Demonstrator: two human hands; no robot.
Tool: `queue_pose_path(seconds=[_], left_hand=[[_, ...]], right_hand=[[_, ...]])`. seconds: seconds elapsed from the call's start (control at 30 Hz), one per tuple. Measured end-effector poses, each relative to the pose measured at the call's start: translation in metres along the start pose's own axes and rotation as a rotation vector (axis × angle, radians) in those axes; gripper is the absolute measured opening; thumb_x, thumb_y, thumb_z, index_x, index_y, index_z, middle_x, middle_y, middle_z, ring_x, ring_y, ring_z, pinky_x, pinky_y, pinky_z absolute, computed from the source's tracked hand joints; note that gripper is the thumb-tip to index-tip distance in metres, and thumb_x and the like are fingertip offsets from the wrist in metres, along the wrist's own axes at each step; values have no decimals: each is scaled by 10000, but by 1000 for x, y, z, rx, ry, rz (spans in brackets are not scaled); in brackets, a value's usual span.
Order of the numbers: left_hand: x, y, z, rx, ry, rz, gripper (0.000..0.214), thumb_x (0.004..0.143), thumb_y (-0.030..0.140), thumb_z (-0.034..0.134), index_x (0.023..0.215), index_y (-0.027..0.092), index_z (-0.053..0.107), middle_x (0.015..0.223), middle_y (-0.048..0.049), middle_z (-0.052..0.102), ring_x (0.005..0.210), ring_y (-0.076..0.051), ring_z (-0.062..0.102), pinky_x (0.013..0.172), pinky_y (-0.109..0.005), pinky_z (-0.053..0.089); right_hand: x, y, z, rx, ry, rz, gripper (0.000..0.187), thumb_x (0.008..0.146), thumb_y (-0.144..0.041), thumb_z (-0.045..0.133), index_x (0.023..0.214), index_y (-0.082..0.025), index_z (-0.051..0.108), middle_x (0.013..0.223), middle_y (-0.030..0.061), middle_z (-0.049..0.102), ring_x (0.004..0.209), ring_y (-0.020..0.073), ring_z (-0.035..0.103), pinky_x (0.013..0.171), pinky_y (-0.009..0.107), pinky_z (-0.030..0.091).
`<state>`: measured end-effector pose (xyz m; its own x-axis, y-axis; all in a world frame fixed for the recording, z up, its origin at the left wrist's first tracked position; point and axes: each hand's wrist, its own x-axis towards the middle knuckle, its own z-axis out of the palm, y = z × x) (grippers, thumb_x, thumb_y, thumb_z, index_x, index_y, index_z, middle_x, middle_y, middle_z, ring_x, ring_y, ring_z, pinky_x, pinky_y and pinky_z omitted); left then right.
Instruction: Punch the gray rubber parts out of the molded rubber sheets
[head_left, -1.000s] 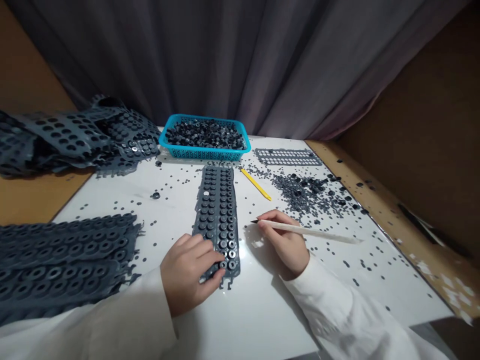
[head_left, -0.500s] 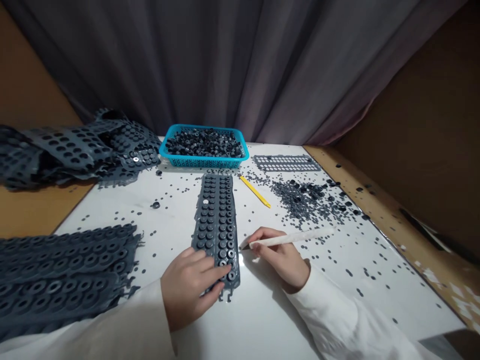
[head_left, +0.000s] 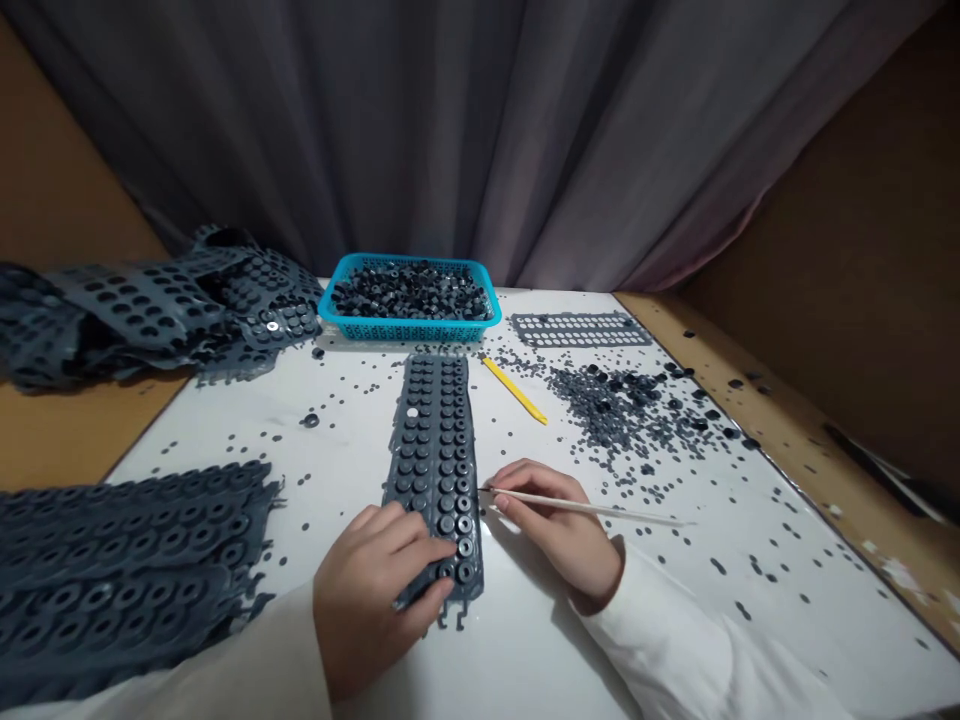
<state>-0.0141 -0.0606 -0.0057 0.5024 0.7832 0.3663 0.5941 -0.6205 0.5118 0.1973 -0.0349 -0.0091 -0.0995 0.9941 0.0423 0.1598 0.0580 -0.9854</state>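
Observation:
A long dark grey moulded rubber sheet point(head_left: 435, 470), with rows of round raised rings, lies on the white tabletop in front of me. My left hand point(head_left: 390, 590) is over its near end, thumb and index finger pressing it at the right-hand rows. Just right of the sheet, my right hand point(head_left: 551, 520) pinches a thin white-handled tool point(head_left: 600, 509). Its dark tip is at the sheet's right edge; whether it touches a ring I cannot tell. One white dot point(head_left: 412, 412) shows among the rings farther up.
A blue basket point(head_left: 410, 330) full of small dark rubber pieces stands at the back. A yellow stick point(head_left: 515, 390), a pile of small dark discs point(head_left: 611, 405) and a perforated sheet point(head_left: 581, 330) lie right. More ringed sheets point(head_left: 135, 560) and crumpled perforated sheets point(head_left: 150, 305) are left.
The tool in my right hand has swung, its rear end now lower and pointing right. The sheet and my left hand appear slightly lower in view, my left thumb nearer the rings.

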Motion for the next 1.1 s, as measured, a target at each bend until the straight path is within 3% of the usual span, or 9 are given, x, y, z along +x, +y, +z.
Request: queue_pose_path(seconds=[0.1, 0.2, 0.3, 0.43, 0.57, 0.7, 1.1], left_hand=[[10, 11, -15, 84, 28, -104, 145, 760, 195, 545, 875, 229, 627, 789, -23, 603, 711, -203, 533, 622, -329, 404], [38, 7, -30, 171, -37, -154, 189, 719, 220, 577, 901, 230, 630, 866, -30, 614, 757, -227, 550, 662, -356, 432], [79, -17, -31, 136, -215, -142, 169, 746, 223, 582, 902, 219, 647, 854, -27, 620, 817, -224, 563, 740, -362, 441], [114, -52, -10, 15, -214, -191, 116, 754, 187, 597, 850, 197, 662, 833, -29, 587, 838, -197, 555, 764, -341, 441], [113, -65, 6, -95, -151, -171, 98, 714, 192, 641, 808, 211, 665, 788, -8, 555, 796, -181, 536, 719, -325, 441], [107, -65, 10, -124, -108, -168, 98, 692, 180, 641, 777, 222, 663, 767, 0, 552, 779, -180, 516, 697, -316, 433], [104, -72, 14, -121, -144, -130, 105, 730, 251, 636, 819, 226, 683, 784, -16, 554, 793, -188, 487, 702, -319, 404]], right_hand=[[14, 2, -4, 78, -31, 15, 110, 743, -284, 674, 753, -174, 667, 888, 83, 672, 831, 187, 626, 732, 316, 502], [34, 1, -8, 139, -48, 16, 102, 756, -279, 668, 778, -179, 668, 925, 81, 671, 864, 189, 624, 770, 341, 497], [54, 1, -9, 148, -48, -27, 107, 749, -280, 676, 762, -175, 662, 937, 82, 670, 896, 195, 620, 809, 364, 484], [65, 6, -7, 121, -61, -61, 97, 764, -273, 661, 772, -177, 650, 953, 78, 670, 920, 192, 620, 837, 369, 476], [63, 12, -8, 100, -89, -62, 76, 785, -262, 639, 795, -187, 642, 946, 73, 675, 910, 184, 624, 827, 359, 487], [63, 12, -10, 74, -148, -56, 87, 804, -266, 619, 804, -181, 637, 950, 82, 674, 891, 185, 629, 799, 352, 502], [62, 11, -13, -23, -245, -70, 53, 825, -222, 588, 832, -184, 624, 1001, 92, 665, 933, 189, 626, 835, 347, 487]])
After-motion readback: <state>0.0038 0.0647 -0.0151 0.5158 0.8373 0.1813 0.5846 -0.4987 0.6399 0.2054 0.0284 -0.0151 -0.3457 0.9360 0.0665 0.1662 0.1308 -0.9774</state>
